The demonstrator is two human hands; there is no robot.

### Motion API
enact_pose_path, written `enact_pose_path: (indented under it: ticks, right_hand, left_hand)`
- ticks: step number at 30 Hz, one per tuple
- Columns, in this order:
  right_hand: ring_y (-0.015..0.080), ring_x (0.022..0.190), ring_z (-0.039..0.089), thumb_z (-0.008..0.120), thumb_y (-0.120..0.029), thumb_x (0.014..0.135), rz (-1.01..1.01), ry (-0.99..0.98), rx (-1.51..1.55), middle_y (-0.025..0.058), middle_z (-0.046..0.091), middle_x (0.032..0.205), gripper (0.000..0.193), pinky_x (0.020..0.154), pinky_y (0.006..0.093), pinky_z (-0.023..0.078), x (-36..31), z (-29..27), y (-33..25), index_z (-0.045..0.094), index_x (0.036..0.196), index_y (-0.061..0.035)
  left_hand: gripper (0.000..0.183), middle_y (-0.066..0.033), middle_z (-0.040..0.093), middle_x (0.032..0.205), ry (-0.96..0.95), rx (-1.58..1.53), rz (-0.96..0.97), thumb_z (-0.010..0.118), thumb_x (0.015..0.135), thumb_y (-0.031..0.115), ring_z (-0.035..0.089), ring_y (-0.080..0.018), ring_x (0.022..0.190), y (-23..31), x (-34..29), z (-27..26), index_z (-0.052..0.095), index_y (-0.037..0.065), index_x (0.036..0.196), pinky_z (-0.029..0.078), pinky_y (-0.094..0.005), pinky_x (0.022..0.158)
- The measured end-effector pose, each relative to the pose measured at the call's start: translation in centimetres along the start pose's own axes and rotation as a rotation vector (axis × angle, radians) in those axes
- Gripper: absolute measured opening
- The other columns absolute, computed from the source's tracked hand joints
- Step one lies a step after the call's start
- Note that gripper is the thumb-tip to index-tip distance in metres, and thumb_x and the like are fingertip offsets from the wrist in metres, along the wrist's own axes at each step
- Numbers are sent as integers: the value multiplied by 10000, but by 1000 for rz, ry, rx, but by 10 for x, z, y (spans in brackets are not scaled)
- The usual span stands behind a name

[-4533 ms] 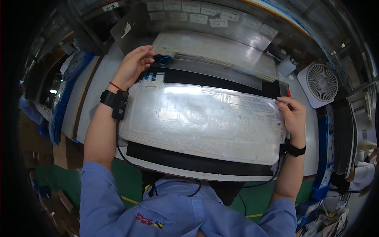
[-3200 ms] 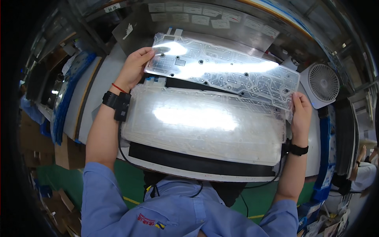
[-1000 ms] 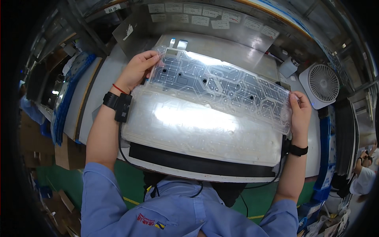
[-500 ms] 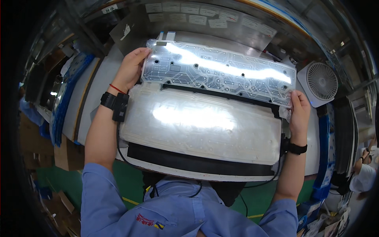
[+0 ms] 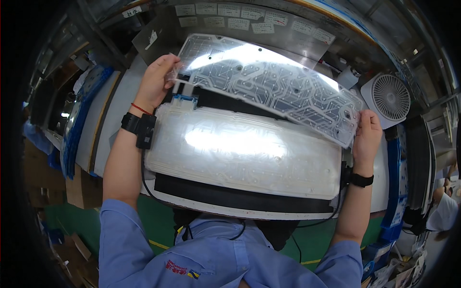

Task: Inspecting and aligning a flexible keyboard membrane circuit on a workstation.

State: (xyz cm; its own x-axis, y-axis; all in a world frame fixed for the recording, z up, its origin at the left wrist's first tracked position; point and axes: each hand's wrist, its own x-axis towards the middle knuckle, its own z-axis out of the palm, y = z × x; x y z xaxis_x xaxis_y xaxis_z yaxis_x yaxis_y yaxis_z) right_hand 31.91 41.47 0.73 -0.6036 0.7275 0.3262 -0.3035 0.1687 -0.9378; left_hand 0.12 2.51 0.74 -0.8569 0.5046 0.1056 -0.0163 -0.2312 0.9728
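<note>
A clear keyboard membrane sheet (image 5: pixel 281 89) with printed circuit lines and small dark holes is stretched between my hands, bowed and slanting down to the right. My left hand (image 5: pixel 157 79) pinches its left edge, and my right hand (image 5: pixel 367 137) pinches its lower right corner. The sheet's blue-ended connector tail (image 5: pixel 184 99) hangs at the near left, by the corner of a stack of similar clear sheets (image 5: pixel 230 163). That stack lies in front of me on a black mat (image 5: pixel 240 194); the held sheet hides part of the bench beyond it.
A white round fan (image 5: pixel 390 98) stands at the right, beside a small bottle (image 5: pixel 348 77). Behind the bench rises a metal panel (image 5: pixel 158 38) with paper labels. Blue-edged stacks (image 5: pixel 89 113) flank the left side. Cables run from both my wrist devices.
The membrane sheet has been turned over: its tail, formerly at the far left edge, now hangs at the near left. The sheet bows and slants more. Both hands keep their grip.
</note>
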Motion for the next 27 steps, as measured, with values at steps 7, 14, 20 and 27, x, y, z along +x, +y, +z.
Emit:
enact_pose_path:
  ticks: [7, 14, 20, 27]
  right_hand:
    - [45, 664, 527, 566, -65, 916, 5, -74, -77, 45, 632, 857, 424, 572, 161, 391, -3, 9, -8, 430, 1300, 52]
    - [46, 626, 527, 565, -148, 926, 108, -17, -168, 34, 618, 822, 407, 539, 168, 398, -5, 17, -15, 467, 1275, 37]
    - [53, 589, 511, 603, -218, 907, 275, -280, -531, 4, 573, 706, 217, 511, 196, 386, -9, 9, -17, 605, 988, -17]
    - [31, 578, 412, 652, -222, 868, 254, -566, -739, -46, 498, 655, 220, 513, 197, 327, -15, 12, -21, 567, 793, -33]
  left_hand:
    - [233, -18, 620, 891, -95, 236, -154, 551, 942, 185, 455, 0, 570, -4, 3, -1, 537, 20, 1107, 342, -128, 465]
    - [279, -55, 613, 965, -88, 49, -112, 520, 955, 166, 501, -8, 671, -17, 11, -20, 511, 7, 1184, 428, -123, 579]
    - [400, -164, 543, 1239, 51, -34, -81, 441, 986, 182, 596, -154, 1019, -8, 5, 3, 390, -26, 1324, 517, -204, 811]
    - [432, -150, 523, 1282, -21, 15, -97, 416, 996, 239, 589, -182, 1047, -8, 5, -4, 376, -18, 1342, 507, -231, 829]
